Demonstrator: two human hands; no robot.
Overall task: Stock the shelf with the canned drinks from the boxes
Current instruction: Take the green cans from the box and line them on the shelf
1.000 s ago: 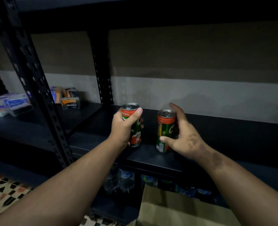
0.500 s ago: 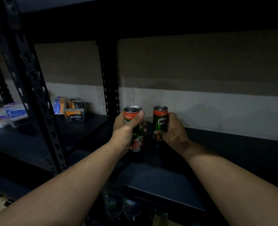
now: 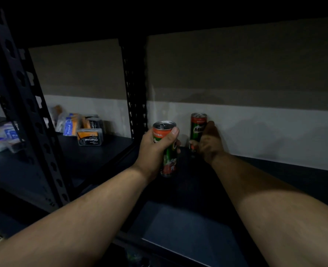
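Observation:
Two green and orange Milo cans are over the dark shelf board [image 3: 188, 224]. My left hand [image 3: 153, 151] grips the nearer can [image 3: 168, 151] around its middle, thumb across the orange band, and holds it upright near the shelf surface. My right hand [image 3: 208, 143] holds the farther can [image 3: 197, 126] upright deep on the shelf, close to the back wall. Whether that can's base touches the board is hidden by my hand.
A black perforated upright [image 3: 136, 89] stands just left of the cans, another upright [image 3: 24, 105] rises nearer on the left. The neighbouring shelf bay holds charcoal packs [image 3: 90, 134] and white and blue packets [image 3: 1, 137]. An upper shelf hangs low overhead.
Both arms have reached further into the shelf. My right hand has carried its can back towards the wall; my left hand still grips its can in front.

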